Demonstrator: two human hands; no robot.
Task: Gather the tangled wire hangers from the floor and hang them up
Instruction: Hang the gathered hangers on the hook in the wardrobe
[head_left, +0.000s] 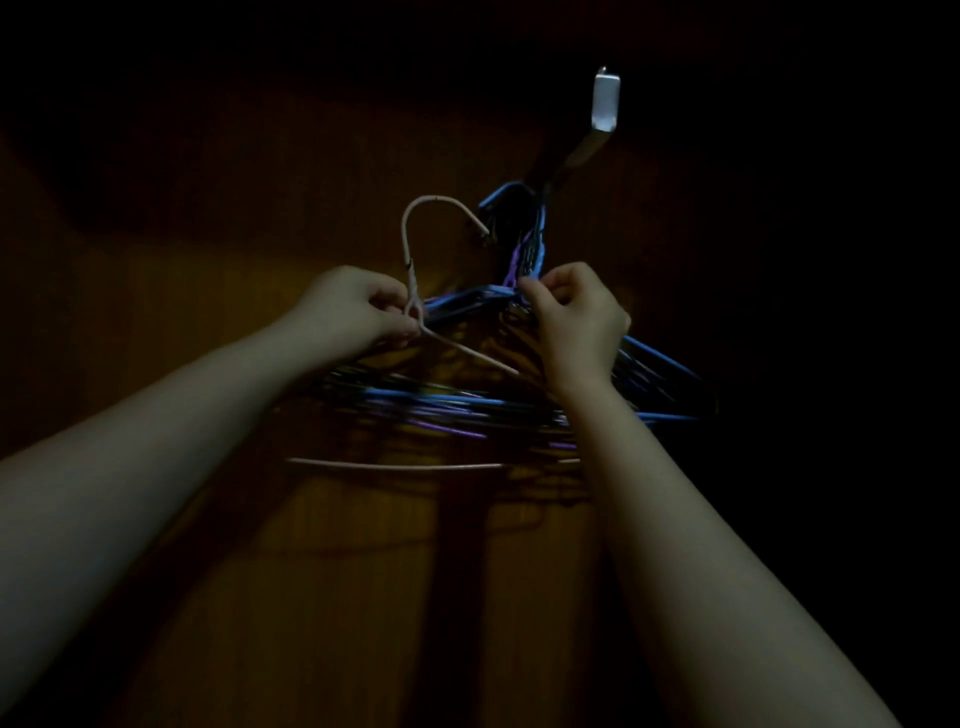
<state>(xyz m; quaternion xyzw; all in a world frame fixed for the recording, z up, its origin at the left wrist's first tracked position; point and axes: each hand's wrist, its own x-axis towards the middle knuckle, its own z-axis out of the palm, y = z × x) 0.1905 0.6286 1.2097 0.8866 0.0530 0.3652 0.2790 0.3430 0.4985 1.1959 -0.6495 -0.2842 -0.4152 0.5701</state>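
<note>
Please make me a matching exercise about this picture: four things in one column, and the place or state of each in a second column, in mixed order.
Things
1. pink hanger
2. blue and purple hangers
3. metal hook
4. right hand

Places or states
A. fixed high on the wooden surface
B. pinches the necks of the bunch
C. held at its neck by the left hand
D. hanging together in a bunch

Pairs: 1-C, 2-D, 3-A, 4-B
</note>
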